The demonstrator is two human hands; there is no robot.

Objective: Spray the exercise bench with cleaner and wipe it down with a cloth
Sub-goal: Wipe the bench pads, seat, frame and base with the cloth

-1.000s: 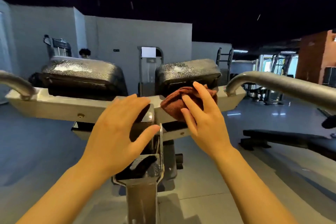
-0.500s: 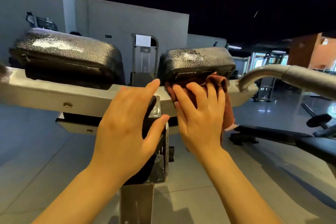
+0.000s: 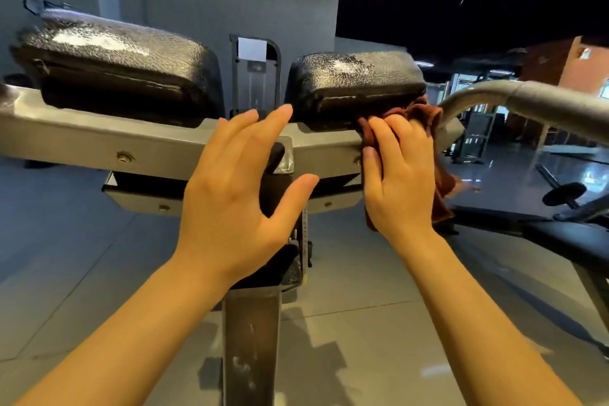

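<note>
Two black cracked pads sit on a grey steel crossbar (image 3: 99, 138): a left pad (image 3: 118, 66) and a right pad (image 3: 356, 82), both glistening on top. My right hand (image 3: 398, 175) presses a brown cloth (image 3: 425, 115) flat against the crossbar's front, just under the right pad's right end. The cloth bunches above my fingers and hangs down past my wrist. My left hand (image 3: 237, 184) lies with spread, straight fingers over the dark centre bracket (image 3: 280, 155) on the machine's upright post (image 3: 250, 339). No spray bottle is in view.
A curved grey handle bar (image 3: 527, 102) reaches out at the right. A low black bench (image 3: 560, 234) stands on the floor at right, with more gym machines behind it. A grey wall and a framed machine (image 3: 255, 72) stand behind the pads.
My right hand has slid the cloth to the right, from under the right pad's near-left part to its right end. The view has come closer. My left hand stays on the centre bracket.
</note>
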